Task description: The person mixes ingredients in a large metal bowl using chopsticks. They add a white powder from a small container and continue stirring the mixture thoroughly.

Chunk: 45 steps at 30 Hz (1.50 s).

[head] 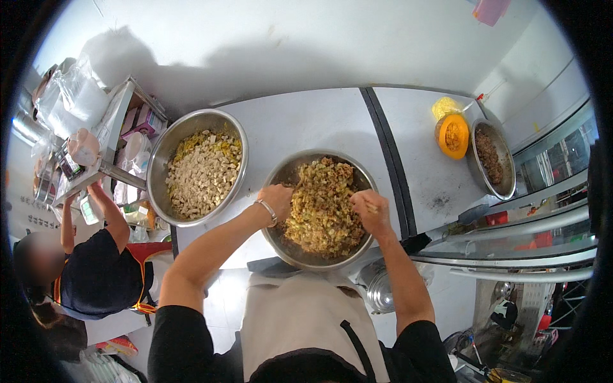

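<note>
A steel mixing bowl (319,263) in front of me holds a heaped, chopped, yellow-brown food mixture (325,206). My left hand (277,205), with a bracelet at the wrist, reaches over the left rim; its curled fingertips are hidden. At the right side of the heap is my right hand (371,210), fingers bent and knuckles up. Something pale shows at its fingers, too small to name. To the left stands a larger steel bowl (158,201) containing pale diced pieces (203,177) over yellow-green shreds.
At the right are a cut pumpkin half (452,136), a yellow bag (446,107) and a steel bowl (508,184) of brown crumbled food. A dark strip (390,158) crosses the white table (306,115). Leftward, a co-worker (103,275) reaches under a loaded shelf (115,115).
</note>
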{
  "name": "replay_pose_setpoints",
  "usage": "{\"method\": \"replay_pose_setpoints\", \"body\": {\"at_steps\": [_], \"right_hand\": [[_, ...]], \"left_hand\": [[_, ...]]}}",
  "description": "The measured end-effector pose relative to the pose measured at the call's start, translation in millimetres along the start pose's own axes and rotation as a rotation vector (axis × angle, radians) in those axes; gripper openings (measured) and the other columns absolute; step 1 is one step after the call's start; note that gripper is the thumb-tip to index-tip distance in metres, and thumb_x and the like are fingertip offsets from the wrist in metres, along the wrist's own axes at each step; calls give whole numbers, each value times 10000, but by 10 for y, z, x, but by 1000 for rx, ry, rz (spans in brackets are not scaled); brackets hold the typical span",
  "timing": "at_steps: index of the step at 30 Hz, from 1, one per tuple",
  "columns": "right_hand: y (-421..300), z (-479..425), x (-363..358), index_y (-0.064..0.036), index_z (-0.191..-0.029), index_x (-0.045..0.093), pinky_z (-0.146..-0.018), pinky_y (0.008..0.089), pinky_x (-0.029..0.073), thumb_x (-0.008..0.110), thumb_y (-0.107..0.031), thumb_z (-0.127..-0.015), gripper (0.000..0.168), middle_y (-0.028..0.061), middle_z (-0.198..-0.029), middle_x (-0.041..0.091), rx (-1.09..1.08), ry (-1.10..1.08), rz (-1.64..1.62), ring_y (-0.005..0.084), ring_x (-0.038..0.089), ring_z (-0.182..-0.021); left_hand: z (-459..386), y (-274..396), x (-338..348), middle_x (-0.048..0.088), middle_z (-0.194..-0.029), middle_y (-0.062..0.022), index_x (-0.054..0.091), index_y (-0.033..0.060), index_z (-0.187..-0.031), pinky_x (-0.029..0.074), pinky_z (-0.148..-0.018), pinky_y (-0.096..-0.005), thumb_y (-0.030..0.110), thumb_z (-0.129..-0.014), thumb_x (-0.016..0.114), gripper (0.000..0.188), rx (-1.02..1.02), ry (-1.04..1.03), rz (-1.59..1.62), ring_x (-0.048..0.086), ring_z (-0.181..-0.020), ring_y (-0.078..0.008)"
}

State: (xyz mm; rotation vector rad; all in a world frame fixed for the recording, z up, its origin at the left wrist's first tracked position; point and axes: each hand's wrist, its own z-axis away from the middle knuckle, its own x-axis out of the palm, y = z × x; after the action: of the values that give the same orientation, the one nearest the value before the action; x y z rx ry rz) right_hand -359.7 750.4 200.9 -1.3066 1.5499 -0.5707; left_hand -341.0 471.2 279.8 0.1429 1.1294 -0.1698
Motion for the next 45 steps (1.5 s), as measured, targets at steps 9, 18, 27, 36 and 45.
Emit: {"method": "replay_pose_setpoints", "body": {"at_steps": [9, 18, 27, 36, 45], "right_hand": [[-897, -281, -516, -6, -876, 646, -657, 373, 505, 597, -78, -896, 89, 147, -809, 646, -73, -214, 251, 311, 637, -744], [-682, -106, -431, 15, -894, 662, -668, 357, 526, 636, -25, -845, 68, 146, -843, 672, -249, -487, 167, 299, 653, -760], [-571, -313, -117, 3, -884, 657, -667, 369, 528, 621, -30, -863, 53, 145, -852, 662, -361, -475, 308, 313, 652, -764], [-242, -302, -357, -29, -939, 630, -730, 395, 542, 602, -33, -814, 129, 132, -922, 657, -148, -249, 234, 309, 643, -859], [-881, 45, -695, 13, -907, 673, -669, 365, 541, 607, -16, -869, 83, 143, -837, 678, -287, -446, 293, 290, 667, -762]], "left_hand": [[72, -246, -324, 700, -801, -170, 714, 59, -861, 561, -660, -428, 170, -822, 594, 168, -22, -35, -28, 703, -756, -327], [124, -448, -271, 710, -824, -108, 658, 51, -946, 559, -628, -380, 118, -835, 610, 138, 116, -102, -196, 706, -739, -269], [-230, -218, 94, 693, -805, -135, 658, 22, -850, 561, -614, -365, 97, -856, 608, 90, 173, 22, -226, 709, -758, -253], [-415, -139, -183, 691, -788, -137, 594, 1, -900, 556, -600, -385, 105, -850, 626, 120, 271, 9, -276, 708, -758, -268], [283, -466, -273, 672, -703, -135, 646, 5, -847, 555, -587, -406, 176, -800, 656, 178, 273, 13, -257, 702, -694, -280]]}}
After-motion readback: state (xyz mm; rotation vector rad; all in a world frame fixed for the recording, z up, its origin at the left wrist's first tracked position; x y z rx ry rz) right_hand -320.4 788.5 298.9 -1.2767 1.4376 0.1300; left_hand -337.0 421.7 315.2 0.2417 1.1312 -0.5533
